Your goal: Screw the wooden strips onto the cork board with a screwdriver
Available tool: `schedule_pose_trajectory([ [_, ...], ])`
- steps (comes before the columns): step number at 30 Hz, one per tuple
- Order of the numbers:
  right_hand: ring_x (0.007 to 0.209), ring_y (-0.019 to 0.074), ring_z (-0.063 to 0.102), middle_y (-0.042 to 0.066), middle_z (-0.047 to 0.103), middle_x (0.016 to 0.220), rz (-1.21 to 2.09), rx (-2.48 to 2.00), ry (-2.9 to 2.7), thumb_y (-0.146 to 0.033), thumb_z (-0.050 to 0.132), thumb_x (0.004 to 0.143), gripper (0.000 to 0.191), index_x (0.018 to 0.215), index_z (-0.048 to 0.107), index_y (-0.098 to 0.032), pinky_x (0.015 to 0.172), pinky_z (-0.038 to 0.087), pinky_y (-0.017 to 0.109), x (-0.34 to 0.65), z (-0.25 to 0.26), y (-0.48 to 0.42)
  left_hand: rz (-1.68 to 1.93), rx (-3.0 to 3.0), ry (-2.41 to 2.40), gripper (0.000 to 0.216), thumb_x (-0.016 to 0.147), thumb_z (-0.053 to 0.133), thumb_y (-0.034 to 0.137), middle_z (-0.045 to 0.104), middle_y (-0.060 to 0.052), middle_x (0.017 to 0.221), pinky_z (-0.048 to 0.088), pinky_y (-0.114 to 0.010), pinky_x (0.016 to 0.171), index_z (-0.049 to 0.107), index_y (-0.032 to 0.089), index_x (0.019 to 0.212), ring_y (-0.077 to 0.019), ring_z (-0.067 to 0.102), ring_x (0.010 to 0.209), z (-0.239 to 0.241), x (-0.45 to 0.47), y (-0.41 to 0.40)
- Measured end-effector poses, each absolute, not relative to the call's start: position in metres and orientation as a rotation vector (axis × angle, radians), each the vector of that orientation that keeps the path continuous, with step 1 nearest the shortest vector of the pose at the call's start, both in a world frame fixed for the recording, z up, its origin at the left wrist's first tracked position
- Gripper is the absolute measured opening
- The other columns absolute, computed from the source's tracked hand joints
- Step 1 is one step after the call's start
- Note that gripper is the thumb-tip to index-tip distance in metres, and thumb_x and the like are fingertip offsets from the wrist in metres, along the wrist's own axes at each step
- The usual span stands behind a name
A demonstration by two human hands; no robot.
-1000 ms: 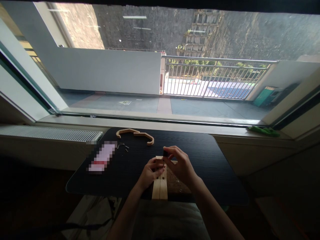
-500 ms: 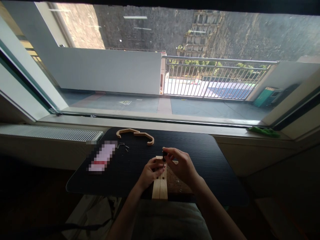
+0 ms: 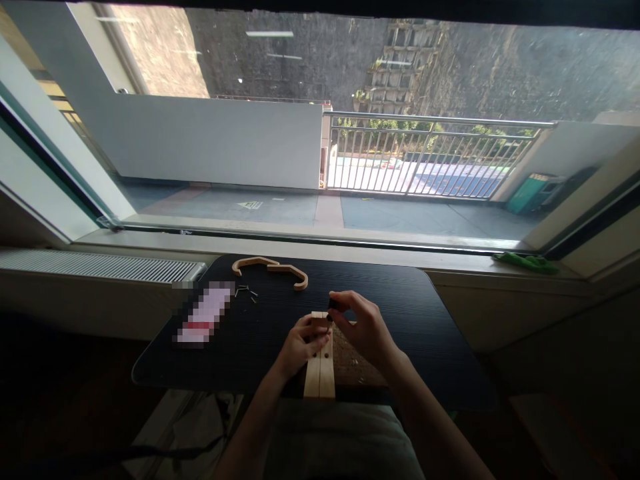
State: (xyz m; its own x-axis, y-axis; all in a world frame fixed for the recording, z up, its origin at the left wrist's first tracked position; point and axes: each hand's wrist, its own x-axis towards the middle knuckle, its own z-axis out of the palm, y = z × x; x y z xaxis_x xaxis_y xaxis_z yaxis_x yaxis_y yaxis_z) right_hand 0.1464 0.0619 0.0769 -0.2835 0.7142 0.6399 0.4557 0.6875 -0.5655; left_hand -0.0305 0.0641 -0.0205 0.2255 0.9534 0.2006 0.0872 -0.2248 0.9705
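Note:
Two pale wooden strips (image 3: 320, 379) lie side by side at the table's near edge, with dark round holes in them. My left hand (image 3: 299, 347) is closed on their upper part, fingers across the wood. In my right hand (image 3: 364, 325) the fingers pinch the black handle of a small screwdriver (image 3: 331, 305), held upright over the right strip. Its thin shaft points down beside my left fingertips, which partly hide the tip; whether it sits in a screw I cannot tell. A brown wooden board (image 3: 353, 367) lies right of the strips, with small pale bits on it.
Two curved wooden pieces (image 3: 295, 272) lie at the back of the black table (image 3: 400, 293). Several small screws (image 3: 245, 289) are left of centre, near a blurred pink item (image 3: 207, 313). Behind the table are a window sill (image 3: 350, 252), a radiator (image 3: 100, 265) and a green cloth (image 3: 525, 263).
My right hand and the screwdriver handle have shifted slightly up and to the right, the handle turning in my fingers. My left hand and the strips have stayed nearly still.

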Motion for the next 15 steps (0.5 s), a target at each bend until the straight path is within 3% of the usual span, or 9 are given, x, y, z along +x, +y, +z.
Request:
schedule_pose_trajectory([
  [10,0.069,0.0153,0.068,0.004,0.072,0.089,0.391,-0.989,-2.018,-0.02,0.063,0.089,0.02,0.108,0.064,-0.022,0.06,0.053,0.026,0.149,0.088,0.063,1.143,1.492,1.009,0.021,0.072,0.08,0.041,0.068,-0.011,0.111,0.049,-0.039,0.1,0.082,0.022,0.083,-0.0279,0.061,0.107,-0.018,-0.03,0.064],
  [15,0.077,0.0168,0.068,0.007,0.072,0.1,0.356,-0.995,-2.204,-0.014,0.063,0.088,0.034,0.122,0.061,-0.022,0.067,0.051,0.027,0.153,0.104,0.066,1.127,1.512,1.014,0.021,0.074,0.079,0.04,0.068,-0.011,0.112,0.048,-0.041,0.102,0.082,0.023,0.086,-0.028,0.061,0.108,-0.017,-0.03,0.063],
])
